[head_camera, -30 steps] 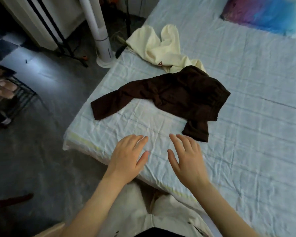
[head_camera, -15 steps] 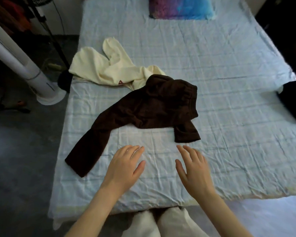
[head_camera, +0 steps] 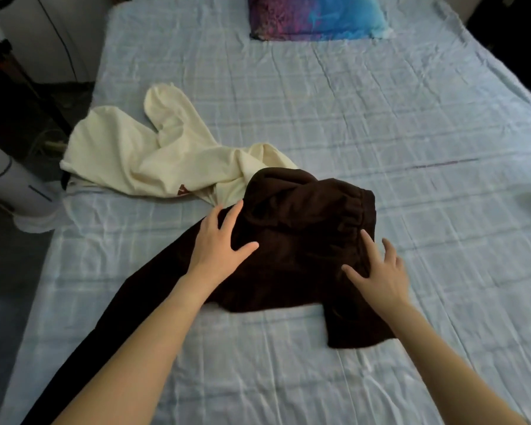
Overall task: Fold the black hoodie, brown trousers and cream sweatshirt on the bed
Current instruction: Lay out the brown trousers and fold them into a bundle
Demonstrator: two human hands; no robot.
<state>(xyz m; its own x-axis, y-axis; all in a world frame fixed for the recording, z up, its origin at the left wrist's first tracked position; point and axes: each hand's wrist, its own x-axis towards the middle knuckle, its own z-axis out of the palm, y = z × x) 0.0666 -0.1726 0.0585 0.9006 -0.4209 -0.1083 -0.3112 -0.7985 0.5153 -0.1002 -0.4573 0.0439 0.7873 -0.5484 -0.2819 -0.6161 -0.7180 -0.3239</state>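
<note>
The brown trousers [head_camera: 301, 240] lie crumpled in the middle of the bed [head_camera: 380, 124], one leg running toward the lower left. My left hand [head_camera: 219, 240] rests flat on their left side, fingers spread. My right hand [head_camera: 380, 274] lies on their right side near the elastic waistband, fingers apart. Neither hand grips the cloth. The cream sweatshirt [head_camera: 154, 157] lies bunched at the bed's left edge, its lower right part tucked under the trousers. The black hoodie is out of view.
A purple and blue pillow [head_camera: 316, 16] sits at the head of the bed. A white tower fan [head_camera: 16, 185] stands on the dark floor beside the left edge, with dark stands and cables behind it. The pale blue sheet is wrinkled.
I have moved in toward the bed. Both hands reached forward from the bare sheet onto the brown trousers and now rest on them.
</note>
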